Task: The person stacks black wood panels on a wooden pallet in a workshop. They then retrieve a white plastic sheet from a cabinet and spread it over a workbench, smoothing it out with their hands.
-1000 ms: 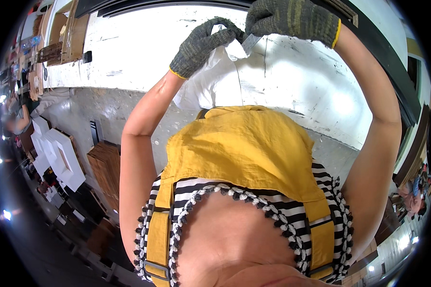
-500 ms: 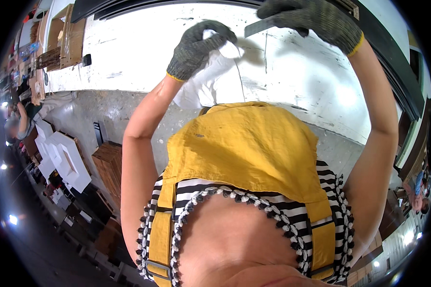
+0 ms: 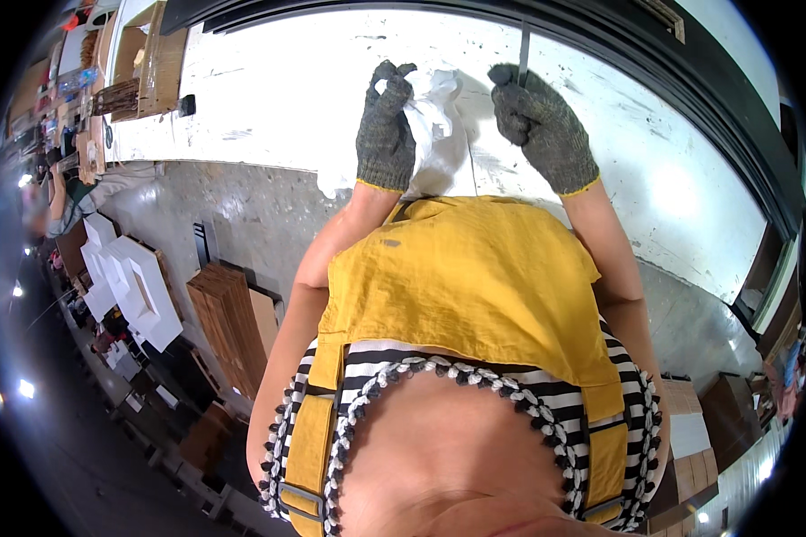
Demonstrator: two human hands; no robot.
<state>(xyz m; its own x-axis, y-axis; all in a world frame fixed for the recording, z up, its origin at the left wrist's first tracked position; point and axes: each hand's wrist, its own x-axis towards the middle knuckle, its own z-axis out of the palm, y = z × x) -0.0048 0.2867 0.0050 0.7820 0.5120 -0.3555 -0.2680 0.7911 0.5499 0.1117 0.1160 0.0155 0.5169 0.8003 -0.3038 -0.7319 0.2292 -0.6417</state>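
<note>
My left hand [image 3: 387,134], in a dark grey knit glove with a yellow cuff, is closed on a crumpled white cloth [image 3: 437,103]. The cloth hangs and spreads toward the near edge of a white, scuffed work surface [image 3: 269,98]. A short way to the right, my right hand [image 3: 551,130], gloved the same way, has its fingers curled around a thin flat grey blade [image 3: 524,49]. The blade sticks out away from me, nearly edge-on. Its lower end is hidden in the fist. The two hands are apart, both above the white surface.
Long black frame pieces [image 3: 707,112] run along the far and right sides of the surface. An open cardboard box [image 3: 157,67] stands at the far left. On the floor to the left are stacked brown boards [image 3: 228,318] and white panels [image 3: 143,295].
My right hand has come left and nearer to me, and the blade has turned from pointing left to pointing away. My left hand has shifted a little right with the cloth.
</note>
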